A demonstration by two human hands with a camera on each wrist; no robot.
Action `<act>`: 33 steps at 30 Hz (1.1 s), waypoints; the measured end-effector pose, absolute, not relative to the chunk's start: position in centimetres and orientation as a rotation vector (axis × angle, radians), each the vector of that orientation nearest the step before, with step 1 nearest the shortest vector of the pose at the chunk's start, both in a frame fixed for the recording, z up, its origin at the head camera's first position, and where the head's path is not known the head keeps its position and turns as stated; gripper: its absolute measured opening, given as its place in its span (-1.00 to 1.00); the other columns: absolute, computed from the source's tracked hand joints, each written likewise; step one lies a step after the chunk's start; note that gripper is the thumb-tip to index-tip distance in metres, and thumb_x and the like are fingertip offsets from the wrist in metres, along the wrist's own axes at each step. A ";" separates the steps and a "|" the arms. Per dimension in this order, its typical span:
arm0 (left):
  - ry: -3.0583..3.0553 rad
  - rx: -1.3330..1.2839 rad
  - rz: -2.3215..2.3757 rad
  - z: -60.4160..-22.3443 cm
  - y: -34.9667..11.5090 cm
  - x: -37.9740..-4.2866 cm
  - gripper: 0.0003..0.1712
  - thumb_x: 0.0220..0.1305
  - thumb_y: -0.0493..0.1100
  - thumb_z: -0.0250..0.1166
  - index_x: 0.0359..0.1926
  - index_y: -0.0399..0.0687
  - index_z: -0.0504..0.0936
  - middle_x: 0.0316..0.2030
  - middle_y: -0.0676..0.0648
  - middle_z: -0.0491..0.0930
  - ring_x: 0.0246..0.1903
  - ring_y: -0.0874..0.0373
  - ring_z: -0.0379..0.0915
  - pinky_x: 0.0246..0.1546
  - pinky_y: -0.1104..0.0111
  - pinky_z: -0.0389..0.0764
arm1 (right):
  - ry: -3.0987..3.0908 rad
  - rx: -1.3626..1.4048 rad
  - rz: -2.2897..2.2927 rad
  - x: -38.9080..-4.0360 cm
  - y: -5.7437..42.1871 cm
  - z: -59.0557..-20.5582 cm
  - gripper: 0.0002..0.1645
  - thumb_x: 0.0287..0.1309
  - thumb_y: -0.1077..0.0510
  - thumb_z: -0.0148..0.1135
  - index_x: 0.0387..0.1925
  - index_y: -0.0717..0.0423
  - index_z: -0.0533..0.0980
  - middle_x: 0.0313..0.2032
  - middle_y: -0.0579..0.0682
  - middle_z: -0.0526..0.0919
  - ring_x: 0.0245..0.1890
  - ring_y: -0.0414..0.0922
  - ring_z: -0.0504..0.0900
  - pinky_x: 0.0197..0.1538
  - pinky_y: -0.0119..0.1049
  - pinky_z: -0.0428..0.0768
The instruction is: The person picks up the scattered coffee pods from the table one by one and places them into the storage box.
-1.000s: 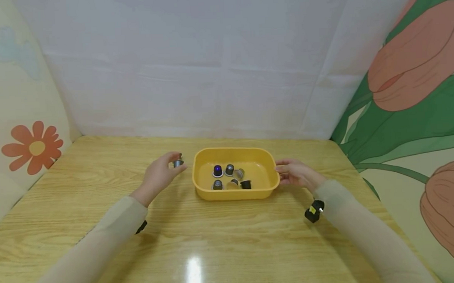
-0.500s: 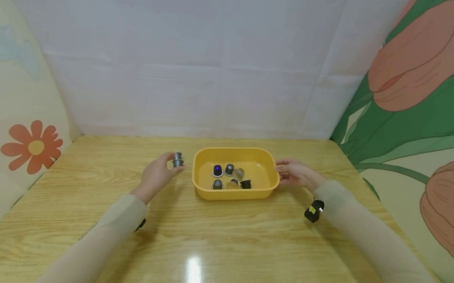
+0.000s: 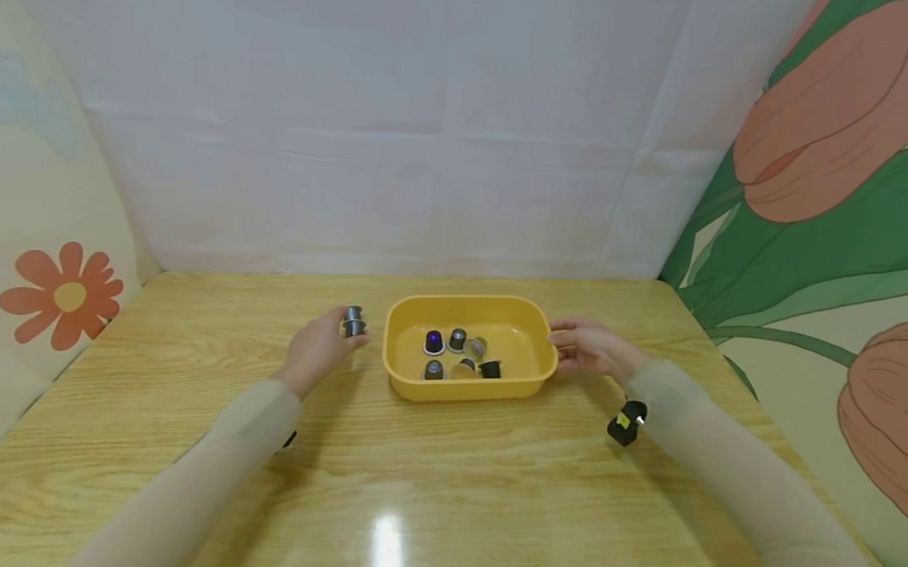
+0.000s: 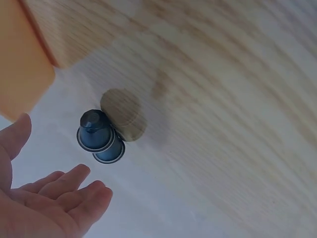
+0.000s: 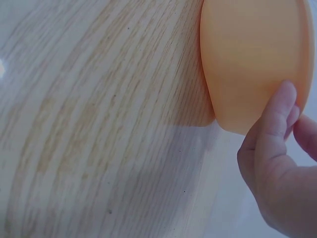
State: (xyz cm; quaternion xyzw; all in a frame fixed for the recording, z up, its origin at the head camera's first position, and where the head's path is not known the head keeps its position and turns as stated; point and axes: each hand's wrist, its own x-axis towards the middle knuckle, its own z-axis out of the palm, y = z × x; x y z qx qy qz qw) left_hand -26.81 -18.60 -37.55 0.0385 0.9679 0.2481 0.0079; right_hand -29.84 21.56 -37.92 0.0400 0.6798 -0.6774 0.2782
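My left hand (image 3: 317,347) is beside a small stack of coffee capsules (image 4: 96,134) on the table, left of a yellow bin (image 3: 413,392). In the left wrist view the thumb and fingers are spread, with a gap between them and the stack. Blue-grey capsules with silvery rims make up the stack. A brownish oval shape (image 4: 124,114) shows right beside it. My right hand (image 3: 593,348) rests its fingers (image 5: 283,96) against the bin's right end, with the thumb near the rim. Several capsules lie in the bin, among them a purple-blue capsule (image 3: 433,342) and a black capsule (image 3: 490,369).
The wooden table (image 3: 461,483) runs back to a white sheet (image 3: 389,152). A flower-printed panel (image 3: 61,205) stands at the left, and a tulip-printed panel (image 3: 820,221) at the right. A black wrist camera (image 3: 627,423) hangs below the right sleeve.
The left fingers, which were around the stacked capsules, have drawn back slightly to the left, leaving the stack in plain sight. The right hand and bin have held still.
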 end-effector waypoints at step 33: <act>3.011 0.130 0.636 -39.5 -19.3 -29.6 -0.35 0.35 -0.07 0.27 0.35 -0.29 0.35 0.17 -0.47 0.42 0.08 -0.38 0.42 -0.06 -0.09 0.54 | 1.810 0.118 -1.830 -29.9 21.5 -38.0 -0.61 0.41 0.36 -0.08 0.21 0.37 0.22 -0.42 0.00 0.55 -0.45 -0.17 0.57 -0.36 -0.32 0.65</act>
